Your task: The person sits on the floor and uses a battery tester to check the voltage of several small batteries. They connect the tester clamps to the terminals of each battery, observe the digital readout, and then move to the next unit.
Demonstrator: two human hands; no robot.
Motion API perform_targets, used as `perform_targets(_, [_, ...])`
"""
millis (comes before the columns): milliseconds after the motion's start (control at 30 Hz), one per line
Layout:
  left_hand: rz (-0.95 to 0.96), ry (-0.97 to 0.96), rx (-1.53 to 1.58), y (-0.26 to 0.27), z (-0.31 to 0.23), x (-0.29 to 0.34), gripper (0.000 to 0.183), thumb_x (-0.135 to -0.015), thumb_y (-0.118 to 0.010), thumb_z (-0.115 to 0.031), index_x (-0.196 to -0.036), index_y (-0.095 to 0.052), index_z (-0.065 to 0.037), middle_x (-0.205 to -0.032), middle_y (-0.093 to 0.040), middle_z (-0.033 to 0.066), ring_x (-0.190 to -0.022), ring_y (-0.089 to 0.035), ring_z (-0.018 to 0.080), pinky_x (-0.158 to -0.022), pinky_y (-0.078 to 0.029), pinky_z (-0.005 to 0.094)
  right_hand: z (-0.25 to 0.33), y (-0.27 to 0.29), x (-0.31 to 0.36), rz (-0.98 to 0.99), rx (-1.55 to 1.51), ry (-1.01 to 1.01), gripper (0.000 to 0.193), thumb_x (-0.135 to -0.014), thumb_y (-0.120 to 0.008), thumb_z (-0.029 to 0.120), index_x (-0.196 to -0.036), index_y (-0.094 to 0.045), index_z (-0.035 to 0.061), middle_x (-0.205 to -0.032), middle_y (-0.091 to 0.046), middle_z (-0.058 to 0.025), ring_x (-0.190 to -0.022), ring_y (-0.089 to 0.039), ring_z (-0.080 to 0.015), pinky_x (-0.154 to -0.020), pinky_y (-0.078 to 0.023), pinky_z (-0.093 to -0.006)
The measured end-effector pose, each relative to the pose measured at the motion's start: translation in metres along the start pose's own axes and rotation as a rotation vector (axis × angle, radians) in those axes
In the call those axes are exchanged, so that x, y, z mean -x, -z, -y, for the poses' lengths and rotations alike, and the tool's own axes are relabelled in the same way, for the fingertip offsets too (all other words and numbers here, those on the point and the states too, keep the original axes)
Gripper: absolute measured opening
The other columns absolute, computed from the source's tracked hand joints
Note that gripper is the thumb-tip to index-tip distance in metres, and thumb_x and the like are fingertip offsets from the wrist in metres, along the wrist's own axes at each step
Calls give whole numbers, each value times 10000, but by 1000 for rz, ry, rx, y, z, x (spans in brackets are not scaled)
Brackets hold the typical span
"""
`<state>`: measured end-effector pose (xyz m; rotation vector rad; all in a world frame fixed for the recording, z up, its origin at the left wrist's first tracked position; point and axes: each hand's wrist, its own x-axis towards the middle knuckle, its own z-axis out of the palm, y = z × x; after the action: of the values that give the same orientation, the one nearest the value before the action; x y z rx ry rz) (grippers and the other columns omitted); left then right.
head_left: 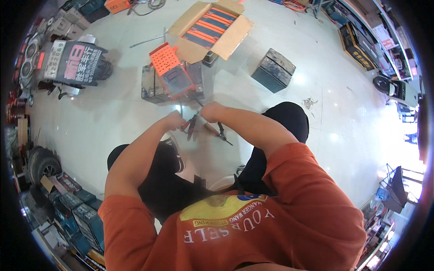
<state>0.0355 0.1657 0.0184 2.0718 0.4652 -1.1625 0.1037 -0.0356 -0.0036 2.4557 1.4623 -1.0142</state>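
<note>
the red-handled tool (191,128) is just beside the left hand (174,121).

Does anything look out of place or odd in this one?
Left of centre, an orange perforated piece lies askew across dark boxes, out of line with their edges. On the floor at right, a small scatter looks like stray litter, too small to identify.

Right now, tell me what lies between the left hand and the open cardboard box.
In the head view, dusty dark blocks stand between the left hand and the open cardboard box, with an orange-and-dark piece, perforated at its far end, overlapping them.
</note>
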Motion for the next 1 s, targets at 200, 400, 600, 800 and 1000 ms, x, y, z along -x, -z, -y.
perform_targets(200, [-14, -178, -189, -1, 10, -10, 466, -873, -671, -214, -1241, -508, 21, -885, -659, 91, -744, -637, 170, -593, -513, 329, 9, 19, 5, 2, -1, 29, 200, -810, -613, 83, -962, -743, 73, -1037, -717, -140, -974, -691, -330, -774, -560, -444])
perform_targets(400, [-142, -148, -119, -7, -26, 22, 473, -865, -667, -248, -1219, -557, 47, -989, -692, 161, -862, -679, 247, -697, -543, 378, 15, 33, 7, -11, -13, 49, 202, -814, -615, 94, -971, -741, 72, -1040, -717, -150, -974, -690, -336, -787, -555, -445])
perform_targets(600, [-128, -355, -316, 5, -80, 76, 475, -797, -706, -292, -1191, -629, -37, -1129, -683, 217, -1080, -645, 350, -932, -492, 431, 20, 37, -4, 7, -29, -1, 271, -815, -688, 281, -1011, -741, 101, -1056, -718, -152, -992, -694, -326, -817, -557, -447])
perform_targets(800, [-252, -197, -353, -15, -65, 43, 393, -728, -756, -400, -993, -761, -110, -1023, -738, 120, -929, -714, 281, -798, -551, 410, 21, 35, -10, -44, -75, 175, 367, -813, -725, 431, -1034, -738, 138, -1134, -694, -117, -1087, -637, -285, -937, -497, -397])
perform_targets(1000, [-391, -181, -502, -12, -68, 52, 316, -747, -715, -217, -1034, -738, -86, -1054, -735, 95, -974, -710, 267, -783, -558, 396, 56, 62, -42, -81, -70, 312, 215, -805, -716, 186, -1020, -712, 190, -1162, -680, -93, -1166, -596, -273, -981, -473, -364])
